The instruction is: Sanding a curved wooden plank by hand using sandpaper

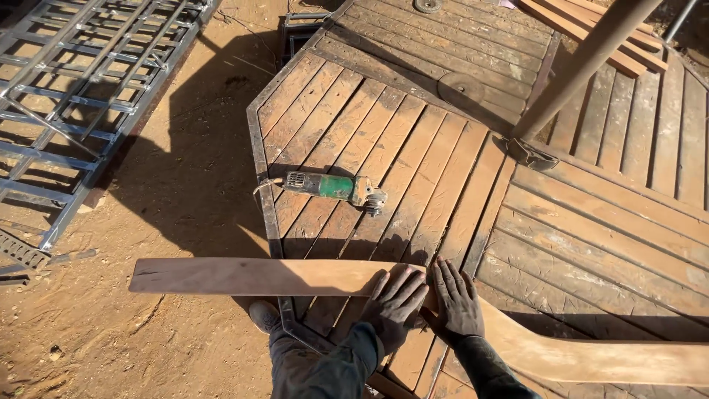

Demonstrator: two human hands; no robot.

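A long flat wooden plank (251,276) lies across the near edge of a slatted wooden deck (436,170), its left end sticking out over the dirt. My left hand (396,301) presses flat on the plank's right part, fingers spread. My right hand (456,298) lies flat beside it, where the plank meets a second, curved board (591,358) running off to the right. Both hands are gloved or dirty and dark. A green angle grinder (334,188) rests on the deck slats beyond the plank, untouched.
A metal pole (583,63) rises from a base bracket (530,153) on the deck. A steel lattice frame (70,96) lies on the dirt at left. Loose timber strips (591,22) sit at the back right. My shoe (264,316) stands by the deck's corner.
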